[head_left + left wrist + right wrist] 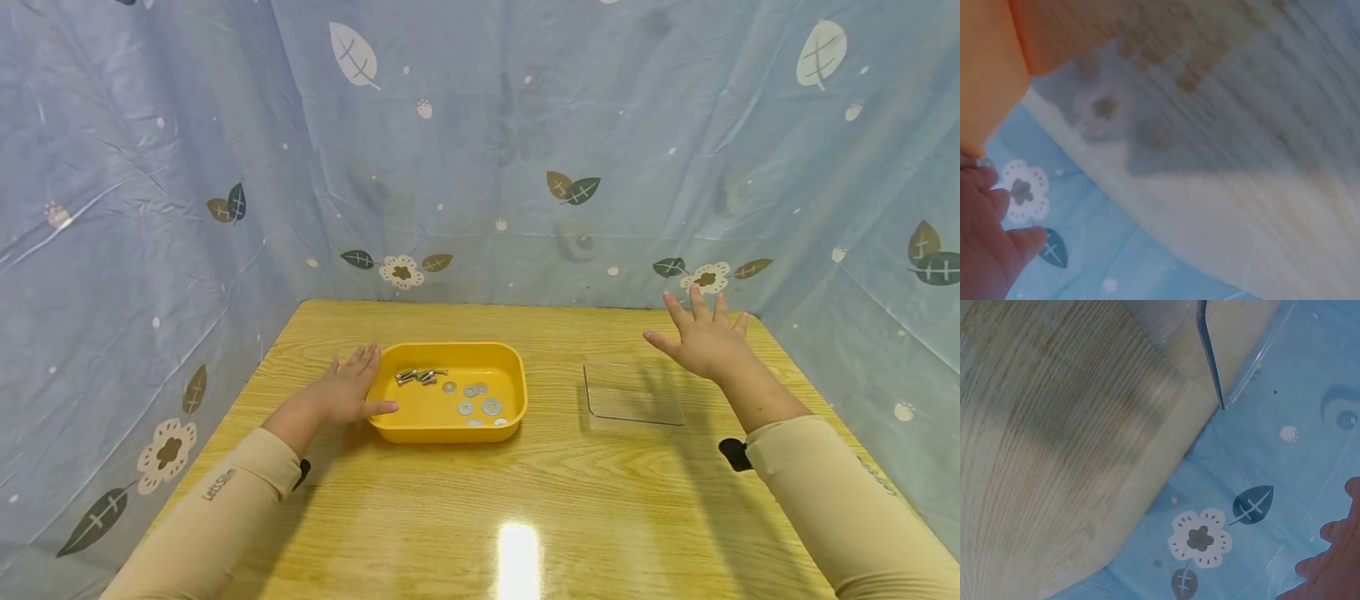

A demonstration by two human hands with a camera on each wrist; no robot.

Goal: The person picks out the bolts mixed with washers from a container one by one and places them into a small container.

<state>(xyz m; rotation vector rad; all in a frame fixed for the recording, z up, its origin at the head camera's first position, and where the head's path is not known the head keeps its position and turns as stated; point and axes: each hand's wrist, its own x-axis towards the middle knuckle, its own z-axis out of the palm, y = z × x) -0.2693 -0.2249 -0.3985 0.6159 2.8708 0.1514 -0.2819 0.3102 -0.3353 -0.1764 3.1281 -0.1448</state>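
My left hand rests against the left end of a shallow yellow tray, fingers stretched along the rim and thumb over the tray's inside. Several small screws lie in a cluster toward the back of that tray. Flat metal washers are scattered over its right half. In the left wrist view, the fingers reach the tray's orange-looking wall. Spread wide and holding nothing, my right hand hovers beyond the back right corner of a clear plastic box.
Both containers stand on a wood-grain table, the clear box to the right of the tray. A blue curtain with leaves and flowers encloses the back and sides. Light glares off the table near the front.
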